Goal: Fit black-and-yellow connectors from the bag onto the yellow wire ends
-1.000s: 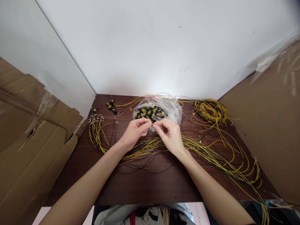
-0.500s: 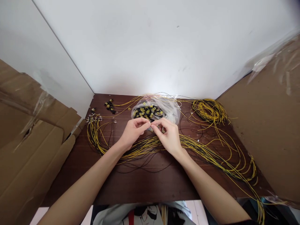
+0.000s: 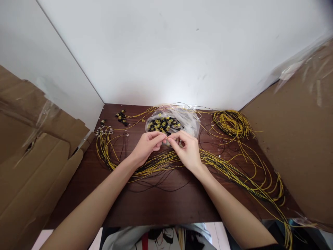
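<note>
My left hand (image 3: pixel 148 147) is closed in a pinch, thumb against forefinger, over the middle of the table. Whatever sits between those fingertips is too small to make out. Right beside it, my right hand (image 3: pixel 186 148) pinches a thin yellow wire (image 3: pixel 168 138), of which only a short bit shows. The two hands' fingertips almost meet. Just behind them lies a clear plastic bag (image 3: pixel 191 123) with many black and yellow connector pieces (image 3: pixel 163 124) on it. Under both wrists runs a long bundle of yellow and black wires (image 3: pixel 161 166).
A coil of yellow and black wire (image 3: pixel 232 123) rests at the back right. Loose black and yellow connectors (image 3: pixel 121 118) lie back left, near wire ends with pale tips (image 3: pixel 105 130). Cardboard sheets (image 3: pixel 293 132) flank the brown table (image 3: pixel 161 208); a white wall (image 3: pixel 166 55) stands behind.
Both hands stay nearly in place, fingertips still together. The left fingers have shifted slightly, with the thumb a little closer against the forefinger.
</note>
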A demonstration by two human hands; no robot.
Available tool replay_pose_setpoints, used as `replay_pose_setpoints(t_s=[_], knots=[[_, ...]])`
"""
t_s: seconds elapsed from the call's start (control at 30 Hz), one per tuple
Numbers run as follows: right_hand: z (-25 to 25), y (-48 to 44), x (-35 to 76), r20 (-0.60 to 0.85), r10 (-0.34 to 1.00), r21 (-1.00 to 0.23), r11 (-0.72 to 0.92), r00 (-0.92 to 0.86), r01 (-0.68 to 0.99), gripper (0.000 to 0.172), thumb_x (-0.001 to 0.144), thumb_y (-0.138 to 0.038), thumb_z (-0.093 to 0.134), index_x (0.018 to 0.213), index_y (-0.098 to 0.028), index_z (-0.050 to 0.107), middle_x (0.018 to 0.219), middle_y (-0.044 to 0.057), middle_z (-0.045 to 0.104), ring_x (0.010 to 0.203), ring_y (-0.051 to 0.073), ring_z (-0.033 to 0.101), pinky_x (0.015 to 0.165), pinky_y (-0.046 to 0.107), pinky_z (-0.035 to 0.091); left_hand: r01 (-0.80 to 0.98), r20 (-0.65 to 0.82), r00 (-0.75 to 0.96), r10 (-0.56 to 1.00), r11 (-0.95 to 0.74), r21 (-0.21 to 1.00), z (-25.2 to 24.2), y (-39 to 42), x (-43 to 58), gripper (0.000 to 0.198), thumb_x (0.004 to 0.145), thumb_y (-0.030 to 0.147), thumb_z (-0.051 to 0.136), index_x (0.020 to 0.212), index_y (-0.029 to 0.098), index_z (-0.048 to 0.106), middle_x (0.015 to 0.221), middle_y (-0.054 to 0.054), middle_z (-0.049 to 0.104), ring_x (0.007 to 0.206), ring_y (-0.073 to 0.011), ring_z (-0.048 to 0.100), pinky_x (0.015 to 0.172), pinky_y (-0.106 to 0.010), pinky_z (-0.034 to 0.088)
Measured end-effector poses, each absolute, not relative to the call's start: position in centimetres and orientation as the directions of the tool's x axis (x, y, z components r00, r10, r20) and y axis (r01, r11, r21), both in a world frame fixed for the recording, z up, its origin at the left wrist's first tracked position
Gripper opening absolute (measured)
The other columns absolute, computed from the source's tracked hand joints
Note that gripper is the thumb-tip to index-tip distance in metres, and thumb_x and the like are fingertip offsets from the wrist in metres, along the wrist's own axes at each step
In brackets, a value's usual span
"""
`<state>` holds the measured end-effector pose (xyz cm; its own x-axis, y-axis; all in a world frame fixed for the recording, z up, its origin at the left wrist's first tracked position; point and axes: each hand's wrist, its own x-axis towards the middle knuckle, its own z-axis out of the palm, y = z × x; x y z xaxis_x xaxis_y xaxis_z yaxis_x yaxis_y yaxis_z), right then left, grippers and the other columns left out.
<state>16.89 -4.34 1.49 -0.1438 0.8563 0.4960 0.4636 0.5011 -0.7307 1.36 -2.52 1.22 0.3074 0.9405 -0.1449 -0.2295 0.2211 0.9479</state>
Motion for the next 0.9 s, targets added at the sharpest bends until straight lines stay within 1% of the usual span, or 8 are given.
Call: replay_pose_setpoints(t_s=[0.27,0.33,0.4,0.47,0.53,0.63,0.73,0.9], knots=[[1.44,-4.39,16.90,0.487,0.861,-0.726,0.493,-0.149,0.478,0.011,0.084,-0.018,0.055,0.079,-0.018,0.064,0.074,0.001,0.063,0.061,0.012,0.050,0.061,0.025,0.042,-0.166,-0.127,0.290,0.949,0.180,0.969,1.33,-2.52,1.34,0.023,0.072,0.034,0.067,0.069,0.011,0.063,0.060,0.001,0.049,0.050,-0.0048,0.032,0.045,-0.020,0.019],[1.40,-4.38,16.88,0.484,0.863,-0.727,0.490,-0.147,0.480,0.012,0.084,-0.018,0.055,0.078,-0.019,0.065,0.074,0.001,0.064,0.061,0.012,0.050,0.060,0.025,0.043,-0.097,-0.099,0.272,0.957,0.130,0.987,1.48,-2.56,1.36,0.023,0.072,0.035,0.066,0.069,0.012,0.063,0.063,0.000,0.052,0.050,-0.0051,0.033,0.045,-0.020,0.022],[1.31,-4.35,16.88,0.491,0.859,-0.726,0.495,-0.143,0.477,0.012,0.084,-0.018,0.055,0.078,-0.019,0.065,0.074,0.001,0.064,0.061,0.012,0.051,0.060,0.025,0.042,-0.009,-0.052,0.251,0.967,0.056,0.998,1.58,-2.61,1.37,0.021,0.073,0.034,0.065,0.070,0.013,0.064,0.066,-0.001,0.056,0.052,-0.0067,0.039,0.048,-0.021,0.029],[1.20,-4.31,16.89,0.496,0.857,-0.726,0.496,-0.138,0.477,0.012,0.084,-0.018,0.055,0.078,-0.018,0.064,0.074,0.001,0.063,0.061,0.012,0.050,0.060,0.025,0.042,0.084,0.025,0.229,0.973,-0.046,0.995,1.60,-2.65,1.35,0.019,0.074,0.032,0.063,0.072,0.014,0.065,0.069,-0.002,0.060,0.060,-0.0101,0.047,0.056,-0.023,0.036],[1.11,-4.27,16.92,0.493,0.860,-0.726,0.491,-0.134,0.482,0.011,0.084,-0.019,0.055,0.078,-0.018,0.064,0.073,0.001,0.063,0.061,0.012,0.050,0.060,0.025,0.042,0.179,0.115,0.212,0.971,-0.155,0.972,1.55,-2.70,1.29,0.017,0.075,0.031,0.061,0.074,0.014,0.065,0.073,-0.003,0.062,0.067,-0.0132,0.052,0.063,-0.024,0.039],[1.03,-4.24,16.93,0.479,0.868,-0.730,0.476,-0.129,0.491,0.011,0.085,-0.021,0.055,0.078,-0.018,0.064,0.073,0.002,0.063,0.061,0.013,0.051,0.060,0.026,0.042,0.284,0.212,0.215,0.953,-0.269,0.920,1.47,-2.77,1.19,0.017,0.078,0.031,0.058,0.076,0.015,0.064,0.074,-0.003,0.061,0.070,-0.0145,0.053,0.064,-0.025,0.039],[1.00,-4.25,16.91,0.476,0.870,-0.732,0.474,-0.131,0.490,0.011,0.085,-0.021,0.055,0.078,-0.018,0.064,0.074,0.002,0.063,0.061,0.012,0.051,0.060,0.025,0.042,0.330,0.244,0.245,0.938,-0.317,0.889,1.45,-2.82,1.13,0.017,0.081,0.030,0.054,0.077,0.015,0.062,0.074,-0.003,0.060,0.069,-0.0140,0.052,0.063,-0.024,0.038],[1.12,-4.31,17.01,0.489,0.855,-0.704,0.505,-0.174,0.500,0.014,0.087,-0.021,0.053,0.094,-0.019,0.065,0.078,0.002,0.062,0.068,0.013,0.054,0.064,0.026,0.044,0.360,0.260,0.279,0.925,-0.351,0.864,1.49,-2.82,1.14,0.016,0.084,0.027,0.051,0.079,0.015,0.060,0.076,-0.003,0.059,0.072,-0.0147,0.053,0.067,-0.025,0.039]])
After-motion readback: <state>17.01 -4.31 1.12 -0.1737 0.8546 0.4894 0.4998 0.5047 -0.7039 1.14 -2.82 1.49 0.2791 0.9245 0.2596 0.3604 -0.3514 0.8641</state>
